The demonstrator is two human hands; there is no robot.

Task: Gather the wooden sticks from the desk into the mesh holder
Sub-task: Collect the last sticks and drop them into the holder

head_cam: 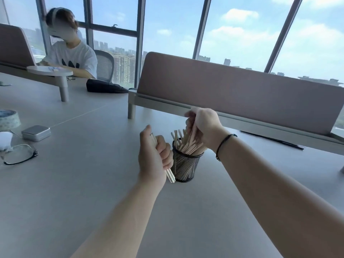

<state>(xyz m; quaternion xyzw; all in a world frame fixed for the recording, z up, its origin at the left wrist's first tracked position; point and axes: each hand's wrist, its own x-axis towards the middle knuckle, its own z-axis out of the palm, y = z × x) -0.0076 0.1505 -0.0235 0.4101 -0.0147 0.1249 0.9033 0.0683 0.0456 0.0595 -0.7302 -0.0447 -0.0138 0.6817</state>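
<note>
A black mesh holder (184, 165) stands upright on the grey desk (83, 183), filled with several pale wooden sticks (188, 146) leaning to the right. My left hand (154, 157) is just left of the holder, closed around a small bunch of wooden sticks (170, 175) whose ends poke out below my fist. Directly above the holder's rim, my right hand (202, 127) has its fingers curled down onto the tops of the sticks inside. A black band circles my right wrist.
Glasses (20, 154), a small metal tin (36, 133) and a patterned tape roll (9, 120) lie at the desk's left. A padded divider (232, 86) stands behind the holder. A dark pouch (105, 86) and another person sit far left.
</note>
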